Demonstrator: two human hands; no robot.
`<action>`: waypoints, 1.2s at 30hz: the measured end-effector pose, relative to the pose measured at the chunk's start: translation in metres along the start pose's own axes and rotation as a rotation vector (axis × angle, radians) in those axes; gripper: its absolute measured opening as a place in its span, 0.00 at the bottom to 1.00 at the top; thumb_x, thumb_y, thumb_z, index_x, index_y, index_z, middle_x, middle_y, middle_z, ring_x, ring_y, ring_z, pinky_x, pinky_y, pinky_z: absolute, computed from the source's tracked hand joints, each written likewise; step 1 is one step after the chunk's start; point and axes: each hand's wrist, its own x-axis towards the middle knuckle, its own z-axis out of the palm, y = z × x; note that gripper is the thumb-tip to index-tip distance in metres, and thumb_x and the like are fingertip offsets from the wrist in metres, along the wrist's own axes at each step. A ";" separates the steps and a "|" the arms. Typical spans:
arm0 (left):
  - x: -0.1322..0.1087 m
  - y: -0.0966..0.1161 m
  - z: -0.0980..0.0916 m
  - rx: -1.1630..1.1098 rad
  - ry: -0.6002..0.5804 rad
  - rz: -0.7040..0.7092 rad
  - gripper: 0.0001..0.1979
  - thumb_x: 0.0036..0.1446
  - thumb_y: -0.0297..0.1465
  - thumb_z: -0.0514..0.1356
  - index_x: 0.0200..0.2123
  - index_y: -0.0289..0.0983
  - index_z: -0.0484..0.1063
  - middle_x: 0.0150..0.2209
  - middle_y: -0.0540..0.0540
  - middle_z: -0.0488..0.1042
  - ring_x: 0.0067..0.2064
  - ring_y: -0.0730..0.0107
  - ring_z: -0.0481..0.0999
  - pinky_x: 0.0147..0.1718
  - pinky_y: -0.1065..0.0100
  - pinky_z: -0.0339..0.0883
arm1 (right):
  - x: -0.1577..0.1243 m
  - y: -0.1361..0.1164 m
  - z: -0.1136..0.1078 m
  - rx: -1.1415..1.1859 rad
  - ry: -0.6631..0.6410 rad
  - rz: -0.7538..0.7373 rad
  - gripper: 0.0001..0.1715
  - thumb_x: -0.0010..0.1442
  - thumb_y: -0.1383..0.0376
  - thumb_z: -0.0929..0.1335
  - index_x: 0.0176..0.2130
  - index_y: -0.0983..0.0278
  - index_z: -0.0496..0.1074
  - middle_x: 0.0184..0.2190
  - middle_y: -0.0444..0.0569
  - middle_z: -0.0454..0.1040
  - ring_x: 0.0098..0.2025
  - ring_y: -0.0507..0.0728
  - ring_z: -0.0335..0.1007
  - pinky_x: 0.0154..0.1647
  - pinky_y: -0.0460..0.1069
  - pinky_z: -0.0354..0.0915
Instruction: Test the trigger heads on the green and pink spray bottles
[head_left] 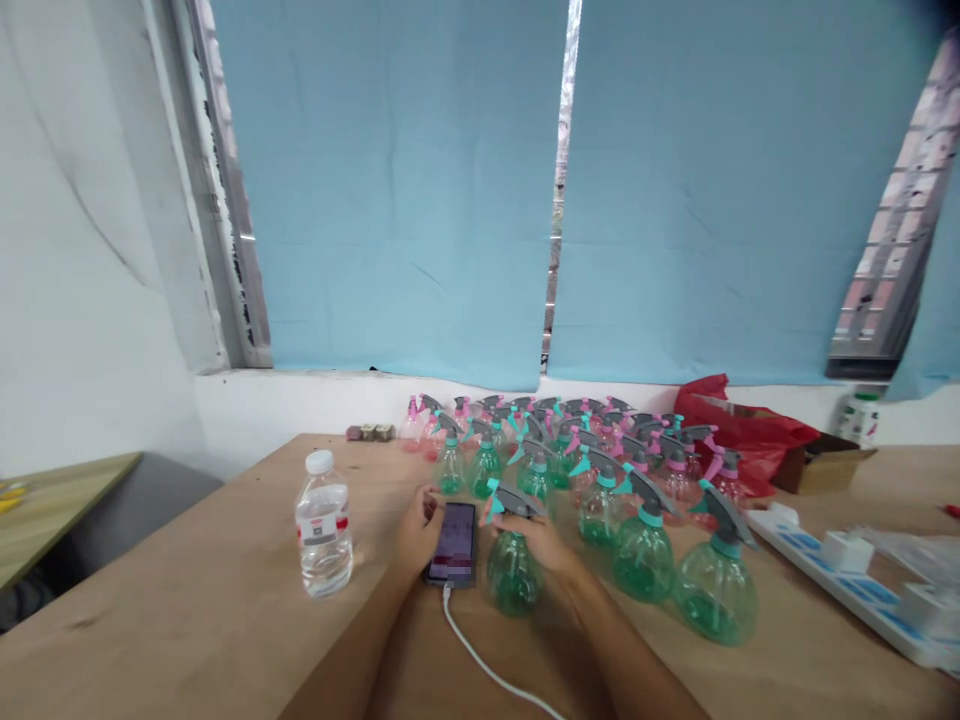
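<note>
Green spray bottle (514,572) stands on the wooden table (187,610), close to the front edge and just right of the phone (454,540); the right hand (534,535) is closed around its upper body, directly under the grey trigger head. The left hand (418,530) lies with curled fingers against the left edge of the phone, touching it; if it really grips the phone or only rests there, I cannot tell. The phone lies flat with the screen lit, and a white cable (487,672) goes from its near end toward the person. A clear water bottle (324,527) with a white cap stands upright left of the left hand, apart from it. Behind and to the right of the hands stand many more spray bottles (600,450) (green ones mostly in front, pink ones behind), packed close together up to the wall ledge (262,405). A red plastic bag (739,425) and a cardboard box (821,465) are at the right back; a white power strip (862,600) lies along the right side of the table. The table surface is plain light brown board; blue curtains (390,180) cover the window above the ledge; a white wall (75,260) closes the left side; a second table (60,500) is standing further left.
</note>
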 end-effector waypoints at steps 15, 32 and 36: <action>0.001 -0.006 0.004 -0.007 -0.031 0.000 0.14 0.59 0.37 0.56 0.48 0.40 0.68 0.33 0.50 0.71 0.34 0.62 0.75 0.37 0.62 0.69 | 0.000 0.002 0.000 0.008 0.029 -0.011 0.07 0.54 0.59 0.74 0.31 0.59 0.80 0.27 0.44 0.77 0.30 0.55 0.70 0.38 0.51 0.65; 0.001 -0.006 0.002 -0.023 -0.023 0.005 0.13 0.59 0.35 0.57 0.47 0.41 0.69 0.32 0.51 0.72 0.33 0.63 0.75 0.36 0.63 0.70 | -0.002 0.002 -0.001 -0.023 0.050 0.033 0.09 0.55 0.56 0.74 0.32 0.58 0.81 0.29 0.45 0.77 0.32 0.56 0.70 0.40 0.51 0.65; 0.001 -0.005 0.002 -0.032 -0.023 0.003 0.13 0.58 0.36 0.58 0.46 0.41 0.69 0.31 0.51 0.72 0.33 0.63 0.76 0.36 0.63 0.70 | -0.001 0.007 0.001 0.002 0.069 0.026 0.11 0.53 0.54 0.75 0.29 0.59 0.80 0.26 0.45 0.76 0.30 0.56 0.70 0.39 0.52 0.65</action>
